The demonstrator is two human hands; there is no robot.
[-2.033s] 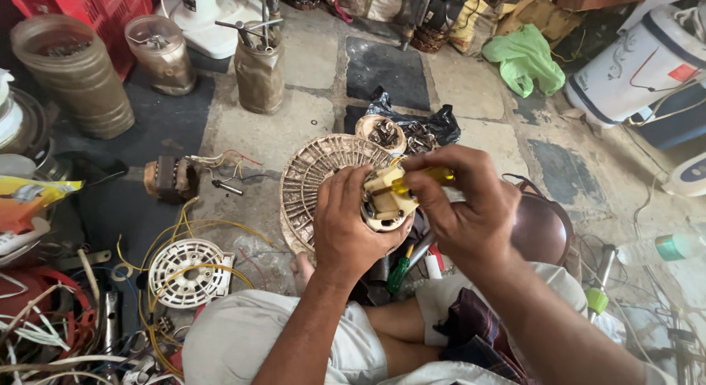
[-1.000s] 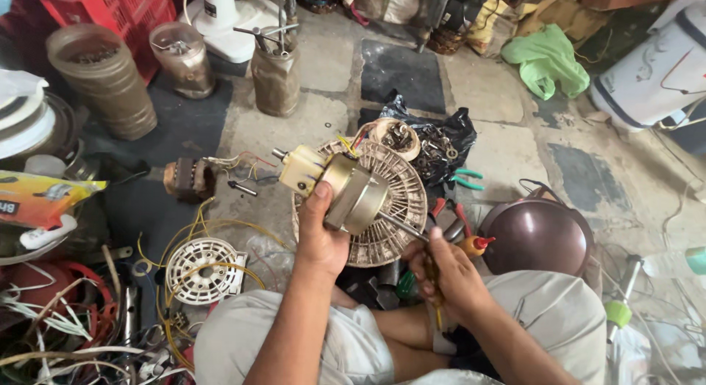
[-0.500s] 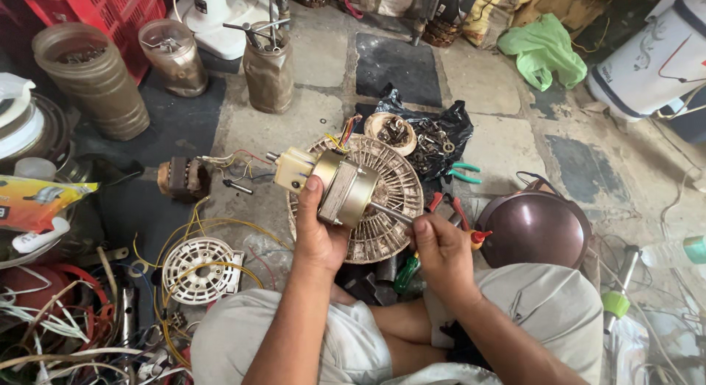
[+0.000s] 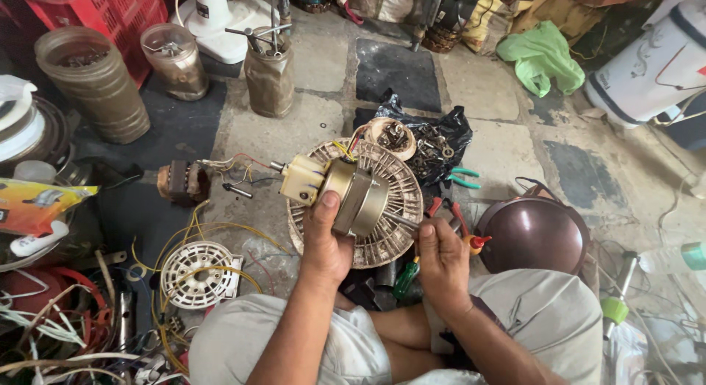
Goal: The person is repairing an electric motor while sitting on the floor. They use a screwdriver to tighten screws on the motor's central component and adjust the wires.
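1. Since two seconds back, the right hand [image 4: 441,264] has come off the motor and dropped low toward the lap; the yellow-handled tool it was pressing against the motor is gone from that spot.
2. The left hand [image 4: 327,241] has turned the brass-coloured round metal fan motor [image 4: 357,197] so its side faces up, cream plastic gearbox block [image 4: 301,180] pointing left.
3. Left hand now: fingers wrapped under the motor, thumb pressed on its brass rim, a firm closed grip holding it up above the floor.
4. The motor hangs just in front of the beige round slotted plastic fan guard [image 4: 401,208], which lies on the concrete floor [image 4: 323,69] close to the person's knees.
5. Right hand: fingers curled shut around a thin metal shaft, and I cannot tell for certain what tool it belongs to; a red-tipped orange handle [image 4: 476,243] pokes out just beside the knuckles.
6. A green screwdriver handle [image 4: 406,278] lies on the floor right below that hand.
7. Behind the guard, a black plastic bag of small metal parts [image 4: 434,142], with teal-handled pliers [image 4: 462,177] at its right edge.
8. To the right of the hands, a dark maroon domed metal cover [image 4: 533,234].
9. Left of the hands, a rusty copper-wound coil block [image 4: 182,183] and a white round plastic grille [image 4: 197,275] tangled in yellow wires.
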